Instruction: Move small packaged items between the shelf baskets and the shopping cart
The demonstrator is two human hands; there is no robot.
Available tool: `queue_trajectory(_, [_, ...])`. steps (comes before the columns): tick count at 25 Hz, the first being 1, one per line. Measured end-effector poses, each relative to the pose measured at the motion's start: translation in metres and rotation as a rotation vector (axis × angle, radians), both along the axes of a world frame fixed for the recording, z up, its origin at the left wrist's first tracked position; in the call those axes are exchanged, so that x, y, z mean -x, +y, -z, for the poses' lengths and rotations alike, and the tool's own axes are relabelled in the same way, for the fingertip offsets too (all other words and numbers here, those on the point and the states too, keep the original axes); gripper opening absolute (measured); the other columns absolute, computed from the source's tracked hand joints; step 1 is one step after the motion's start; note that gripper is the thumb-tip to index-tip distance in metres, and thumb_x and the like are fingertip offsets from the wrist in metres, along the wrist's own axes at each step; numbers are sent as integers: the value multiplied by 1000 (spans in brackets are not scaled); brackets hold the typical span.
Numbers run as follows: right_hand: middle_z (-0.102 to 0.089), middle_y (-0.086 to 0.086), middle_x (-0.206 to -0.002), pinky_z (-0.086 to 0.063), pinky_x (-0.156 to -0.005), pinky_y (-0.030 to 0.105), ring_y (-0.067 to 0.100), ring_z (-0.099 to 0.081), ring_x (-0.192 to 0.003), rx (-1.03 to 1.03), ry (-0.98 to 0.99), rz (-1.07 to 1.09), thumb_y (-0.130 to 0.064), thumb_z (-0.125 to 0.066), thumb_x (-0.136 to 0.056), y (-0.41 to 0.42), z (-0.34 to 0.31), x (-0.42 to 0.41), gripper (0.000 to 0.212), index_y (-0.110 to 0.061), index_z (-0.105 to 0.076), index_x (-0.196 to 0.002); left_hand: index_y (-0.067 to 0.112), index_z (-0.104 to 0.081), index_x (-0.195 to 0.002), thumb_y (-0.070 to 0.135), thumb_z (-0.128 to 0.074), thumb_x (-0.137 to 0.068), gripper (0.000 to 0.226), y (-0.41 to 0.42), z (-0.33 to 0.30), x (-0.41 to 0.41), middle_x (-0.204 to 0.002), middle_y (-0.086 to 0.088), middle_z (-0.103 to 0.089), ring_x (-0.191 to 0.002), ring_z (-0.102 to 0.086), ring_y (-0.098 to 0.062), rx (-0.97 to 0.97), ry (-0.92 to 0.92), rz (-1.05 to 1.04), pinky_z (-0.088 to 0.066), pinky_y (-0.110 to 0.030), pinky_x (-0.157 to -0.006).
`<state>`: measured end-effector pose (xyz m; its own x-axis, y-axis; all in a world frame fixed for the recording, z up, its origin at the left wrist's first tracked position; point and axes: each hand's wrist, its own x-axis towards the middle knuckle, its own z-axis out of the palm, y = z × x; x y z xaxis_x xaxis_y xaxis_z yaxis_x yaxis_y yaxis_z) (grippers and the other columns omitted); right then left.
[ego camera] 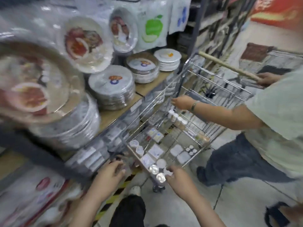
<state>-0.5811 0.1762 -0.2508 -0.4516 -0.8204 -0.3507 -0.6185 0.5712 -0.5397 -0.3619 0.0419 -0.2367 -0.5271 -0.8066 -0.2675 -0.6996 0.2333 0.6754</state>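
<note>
A chrome wire shopping cart [195,136] stands beside the shelf and holds several small packaged items: white-lidded jars [177,119], flat white packets [155,152] and foil-topped cups [154,169]. My right hand [177,177] is at the cart's near corner, fingers curled round a small white cup [168,172]. My left hand [109,173] hovers by the lower shelf's stacked grey packs [91,158], fingers loosely bent, holding nothing that I can see. The picture is blurred.
Another person in a pale shirt [270,115] stands at the right, one hand on the cart's wooden handle [229,66], the other reaching into the cart. Wrapped plate stacks [113,89] fill the shelf above. Yellow-black floor tape [114,195] runs below.
</note>
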Motion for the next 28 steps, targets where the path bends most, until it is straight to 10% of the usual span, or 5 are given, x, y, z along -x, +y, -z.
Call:
queue_trajectory(20, [-57, -3, -119, -41, -89, 21, 13, -52, -111, 262, -121, -1019, -26, -54, -94, -16, -93, -369, 31, -20, -56, -124, 26, -55, -127, 29, -55, -93, 34, 233, -81, -390, -125, 7, -59, -105, -59, -13, 133, -94, -1005, -49, -32, -87])
queue_trajectory(28, [-51, -14, -120, -34, -80, 4, -2, -46, -105, 425, -142, -1058, -29, -54, -94, -27, -131, -486, 30, -29, -54, -124, 26, -46, -135, 31, -49, -96, 40, 227, -123, -492, -129, 8, -55, -107, -53, -5, 288, -110, -985, -44, -21, -82])
